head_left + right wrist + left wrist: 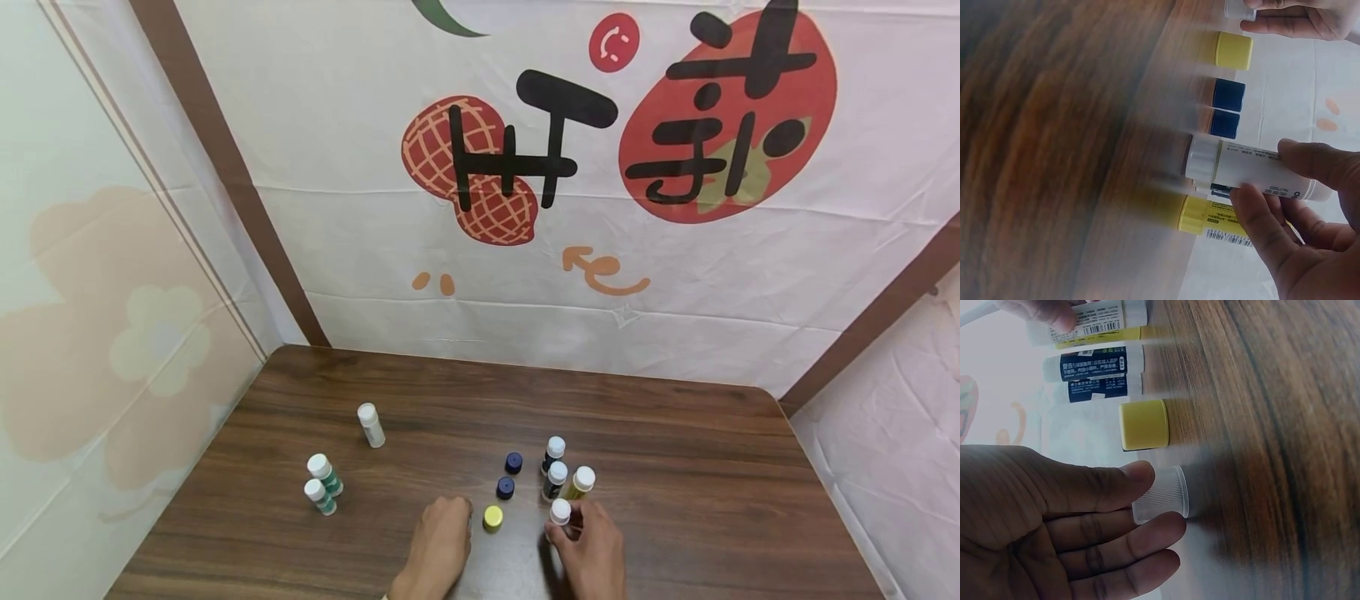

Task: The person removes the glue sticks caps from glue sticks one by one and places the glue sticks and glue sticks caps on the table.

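At the front of the table my left hand [438, 537] pinches a translucent ribbed cap [1163, 497] between thumb and fingers, close to the tabletop. The head view hides this cap behind the hand. My right hand [592, 546] grips a white-labelled glue stick [1254, 165], which stands upright, its white top [559, 512] showing above the fingers. Just beyond it stand two navy-labelled glue sticks [555, 479] and a yellow one [582, 481]. Between my hands sits a yellow cap [492, 518], with two navy caps [506, 487] in line behind it.
On the left of the wooden table [225, 500], two green-labelled glue sticks [321, 497] stand side by side. Farther back is a white one [371, 425]. A printed cloth [360, 275] hangs behind the table's far edge, with more cloth along both sides.
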`<state>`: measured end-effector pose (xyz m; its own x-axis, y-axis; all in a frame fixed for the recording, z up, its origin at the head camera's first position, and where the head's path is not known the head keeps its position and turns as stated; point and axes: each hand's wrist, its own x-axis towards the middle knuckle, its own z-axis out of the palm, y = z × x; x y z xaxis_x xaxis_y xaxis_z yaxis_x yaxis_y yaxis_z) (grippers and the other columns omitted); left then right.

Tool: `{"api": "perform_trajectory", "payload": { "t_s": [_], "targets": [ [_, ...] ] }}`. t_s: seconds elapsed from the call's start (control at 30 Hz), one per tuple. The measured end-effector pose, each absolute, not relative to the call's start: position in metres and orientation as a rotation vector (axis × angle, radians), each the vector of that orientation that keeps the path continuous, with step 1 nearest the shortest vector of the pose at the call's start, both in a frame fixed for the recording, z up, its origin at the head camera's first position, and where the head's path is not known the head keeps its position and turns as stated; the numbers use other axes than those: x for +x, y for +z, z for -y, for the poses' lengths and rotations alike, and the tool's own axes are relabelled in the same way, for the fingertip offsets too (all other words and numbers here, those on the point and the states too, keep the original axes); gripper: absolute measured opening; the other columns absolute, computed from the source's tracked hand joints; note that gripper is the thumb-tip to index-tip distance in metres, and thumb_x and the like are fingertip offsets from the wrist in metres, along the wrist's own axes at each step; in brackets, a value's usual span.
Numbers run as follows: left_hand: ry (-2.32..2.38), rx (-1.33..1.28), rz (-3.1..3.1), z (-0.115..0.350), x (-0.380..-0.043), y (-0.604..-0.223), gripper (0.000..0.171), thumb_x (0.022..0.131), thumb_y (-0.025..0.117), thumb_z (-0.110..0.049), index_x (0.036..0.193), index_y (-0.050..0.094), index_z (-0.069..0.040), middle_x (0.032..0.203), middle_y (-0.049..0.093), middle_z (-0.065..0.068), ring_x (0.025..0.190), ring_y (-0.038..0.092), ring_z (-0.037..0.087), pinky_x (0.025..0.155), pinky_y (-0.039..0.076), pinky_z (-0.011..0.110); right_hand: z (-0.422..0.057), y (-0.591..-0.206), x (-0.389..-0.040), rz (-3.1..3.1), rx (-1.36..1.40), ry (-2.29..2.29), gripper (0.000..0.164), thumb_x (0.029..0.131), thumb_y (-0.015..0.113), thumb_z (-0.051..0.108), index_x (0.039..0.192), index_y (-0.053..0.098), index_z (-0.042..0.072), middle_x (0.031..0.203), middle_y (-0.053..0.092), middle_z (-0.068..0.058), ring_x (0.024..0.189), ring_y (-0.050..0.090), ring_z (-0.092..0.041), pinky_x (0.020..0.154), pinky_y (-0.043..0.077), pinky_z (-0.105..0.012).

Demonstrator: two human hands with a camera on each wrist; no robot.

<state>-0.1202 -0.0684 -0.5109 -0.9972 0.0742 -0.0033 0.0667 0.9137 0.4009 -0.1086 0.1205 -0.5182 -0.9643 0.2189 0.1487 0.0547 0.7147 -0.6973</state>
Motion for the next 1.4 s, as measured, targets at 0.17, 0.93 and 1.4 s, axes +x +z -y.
{"api": "perform_trajectory", "payload": {
  "t_s": [0.17, 0.93, 1.4],
  "targets": [
    [0.636, 0.105, -3.056, 0.0682, -0.1209, -0.5111, 0.015, 0.067, 0.066, 0.005, 0.063, 0.062, -0.009, 0.055, 0.057, 0.001, 0.051, 0.054, 0.015, 0.045, 0.041, 0.03, -0.1208, -0.5148, -0.1109, 2.754, -0.242, 1.098, 0.03, 0.063, 0.079, 0.014, 0.085, 0.06, 0.005, 0.08, 0.058, -0.001, 0.07, 0.059, -0.011, 0.062, 0.048, -0.023],
    [0.608, 0.071, -3.04, 0.0661, -0.1197, -0.5111, 0.014, 0.069, 0.065, 0.005, 0.066, 0.062, -0.007, 0.055, 0.056, 0.003, 0.049, 0.05, 0.013, 0.043, 0.04, 0.031, -0.1194, -0.5136, -0.1121, 2.775, -0.244, 1.09, 0.03, 0.061, 0.08, 0.011, 0.081, 0.058, 0.006, 0.077, 0.056, 0.0, 0.067, 0.058, -0.01, 0.058, 0.048, -0.022],
    [0.6, 0.107, -3.06, 0.0671, -0.1192, -0.5099, 0.012, 0.067, 0.068, 0.003, 0.068, 0.063, -0.007, 0.057, 0.058, 0.004, 0.051, 0.053, 0.015, 0.044, 0.041, 0.031, -0.1219, -0.5165, -0.1124, 2.756, -0.228, 1.085, 0.028, 0.061, 0.079, 0.015, 0.08, 0.059, 0.008, 0.074, 0.056, 0.002, 0.066, 0.056, -0.008, 0.059, 0.046, -0.021]
  ]
}}
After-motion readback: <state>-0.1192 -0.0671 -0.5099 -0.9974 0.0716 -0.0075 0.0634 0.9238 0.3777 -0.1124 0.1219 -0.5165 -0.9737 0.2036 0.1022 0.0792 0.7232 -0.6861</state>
